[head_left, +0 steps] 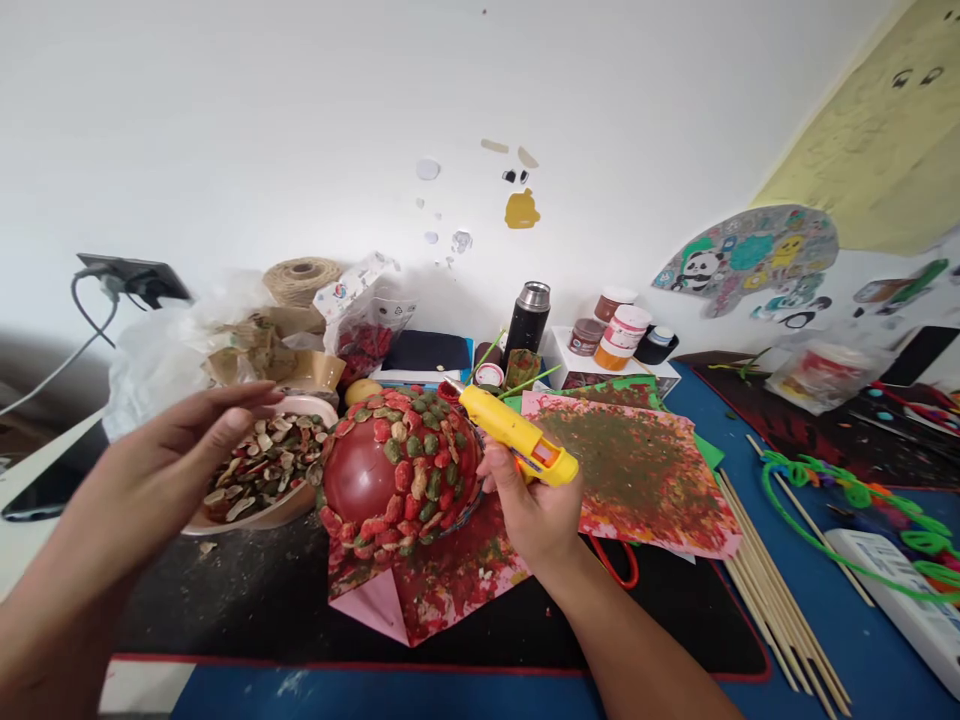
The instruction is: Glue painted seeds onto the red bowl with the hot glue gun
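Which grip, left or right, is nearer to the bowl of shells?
Left. The left grip is open by the left side of the bowl; the right grip is farther, across the red ball, holding the glue gun.

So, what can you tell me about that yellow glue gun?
The glue gun has a bright yellow, plastic-looking body with a metallic-looking nozzle and an opening near its rear. The right hand holds it aslant, hiding most of its handle, the nozzle toward the picture's upper left, near the red ball. Whether they touch is unclear.
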The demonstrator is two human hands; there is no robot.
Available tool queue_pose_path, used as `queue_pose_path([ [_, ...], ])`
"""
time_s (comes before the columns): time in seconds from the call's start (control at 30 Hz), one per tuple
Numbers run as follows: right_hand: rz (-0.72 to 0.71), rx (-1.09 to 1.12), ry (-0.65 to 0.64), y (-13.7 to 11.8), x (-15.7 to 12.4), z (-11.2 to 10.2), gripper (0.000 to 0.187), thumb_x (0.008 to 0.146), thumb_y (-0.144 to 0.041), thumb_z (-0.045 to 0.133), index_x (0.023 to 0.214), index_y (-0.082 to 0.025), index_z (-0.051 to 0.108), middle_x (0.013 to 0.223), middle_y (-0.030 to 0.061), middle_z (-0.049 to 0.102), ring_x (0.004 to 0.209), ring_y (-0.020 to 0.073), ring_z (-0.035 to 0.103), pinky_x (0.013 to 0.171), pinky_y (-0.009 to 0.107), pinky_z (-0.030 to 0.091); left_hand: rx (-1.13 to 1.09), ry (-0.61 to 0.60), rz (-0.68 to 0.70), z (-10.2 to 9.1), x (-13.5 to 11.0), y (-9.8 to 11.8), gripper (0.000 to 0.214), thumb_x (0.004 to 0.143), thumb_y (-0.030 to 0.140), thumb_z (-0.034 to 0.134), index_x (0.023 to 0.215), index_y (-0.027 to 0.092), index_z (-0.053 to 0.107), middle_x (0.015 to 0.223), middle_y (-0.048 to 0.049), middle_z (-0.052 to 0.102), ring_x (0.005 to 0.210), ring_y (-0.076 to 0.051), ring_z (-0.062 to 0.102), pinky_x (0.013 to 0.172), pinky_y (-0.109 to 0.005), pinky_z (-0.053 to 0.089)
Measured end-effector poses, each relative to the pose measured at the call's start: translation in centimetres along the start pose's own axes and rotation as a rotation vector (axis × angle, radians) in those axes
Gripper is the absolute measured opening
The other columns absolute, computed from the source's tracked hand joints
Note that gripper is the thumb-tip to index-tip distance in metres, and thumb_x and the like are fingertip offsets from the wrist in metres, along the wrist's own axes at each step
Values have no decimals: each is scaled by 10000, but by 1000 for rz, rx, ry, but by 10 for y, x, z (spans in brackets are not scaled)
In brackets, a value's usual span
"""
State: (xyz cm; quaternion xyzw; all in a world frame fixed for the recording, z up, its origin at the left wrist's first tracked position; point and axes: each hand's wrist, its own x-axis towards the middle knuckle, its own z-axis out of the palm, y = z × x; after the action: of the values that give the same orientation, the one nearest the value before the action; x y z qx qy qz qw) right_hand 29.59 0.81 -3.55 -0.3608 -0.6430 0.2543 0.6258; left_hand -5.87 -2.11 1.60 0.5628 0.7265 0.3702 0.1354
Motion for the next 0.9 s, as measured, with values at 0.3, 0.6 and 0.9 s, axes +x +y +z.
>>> queue_pose_path([
  [0.3,-158,-60,-56,-11,0,-4,232,1123,-422,740,974,-245,741,781,27,752,588,194,716,554,317,587,413,-256,107,-7,32,-44,665,873,860,508,1028,321,865,1013,-46,921,865,-327,820,764,-389,619],
  [0.6,-359,-158,-75,-22,8,-6,227,1147,-379,714,974,-233,712,812,33,817,606,182,761,556,285,601,563,-349,212,30,47,-49,477,959,509,569,1309,326,836,1275,-80,900,1099,-362,800,906,-421,561],
  [0.9,-374,-120,-99,-23,6,-1,285,1157,-494,711,1012,-249,691,760,2,800,536,159,740,506,262,573,560,-337,202,35,45,-35,429,983,579,591,1210,310,836,1127,-86,894,974,-344,781,786,-383,488],
])
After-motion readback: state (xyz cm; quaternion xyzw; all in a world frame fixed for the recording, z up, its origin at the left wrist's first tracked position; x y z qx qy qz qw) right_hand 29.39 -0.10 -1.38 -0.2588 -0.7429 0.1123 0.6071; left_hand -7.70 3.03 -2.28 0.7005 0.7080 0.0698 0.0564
